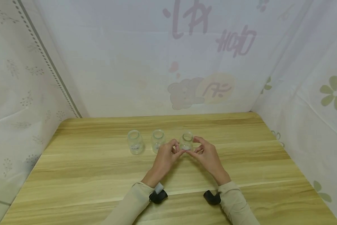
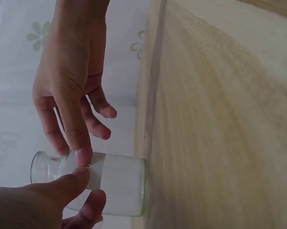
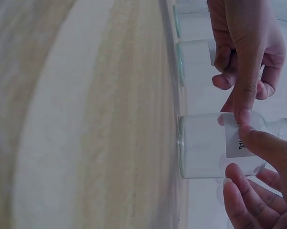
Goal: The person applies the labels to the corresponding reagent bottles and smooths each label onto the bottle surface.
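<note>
A clear glass jar (image 1: pixel 186 141) stands upright on the wooden table, rightmost of three. Both hands hold it from opposite sides, the left hand (image 1: pixel 165 157) on its left and the right hand (image 1: pixel 209 156) on its right. Their thumbs meet at the front, pressing on a white label (image 3: pixel 233 143) with dark writing. In the right wrist view, fingers of the left hand (image 3: pixel 248 52) reach behind the jar (image 3: pixel 203 145). The left wrist view shows the right hand (image 2: pixel 69 86) with an index finger against the jar and other fingers off the glass.
To the left stand two similar jars, a middle jar (image 1: pixel 158 137) partly behind the left hand and a far-left jar (image 1: pixel 135 140) with a written label. The wooden table (image 1: pixel 86 175) has printed cloth (image 1: pixel 114 62) hanging behind it and on both sides. Black mounts sit at both wrists.
</note>
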